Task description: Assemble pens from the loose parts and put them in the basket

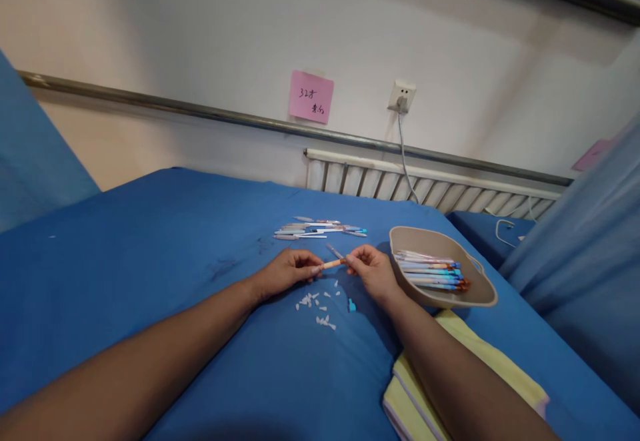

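Observation:
Between my two hands lies an orange pen [332, 264], held level above the blue sheet. My left hand [291, 272] pinches its left end. At the other end, the fingers of my right hand [371, 269] close on its darker tip. A thin clear piece [334, 250] shows just behind the pen; whether it is attached I cannot tell. Below the hands are scattered several small white cone-shaped tips [310, 300], with a bright blue small piece [352, 305] to their right. Beyond the hands lies a loose group of pens [320, 228].
A beige basket [480, 294] holding several pens stands right of my right hand. Under my right forearm is a folded yellow towel [470, 341]. The blue sheet [150, 241] reaches back to the wall, where a radiator [370, 176] and a plugged socket [401, 96] sit.

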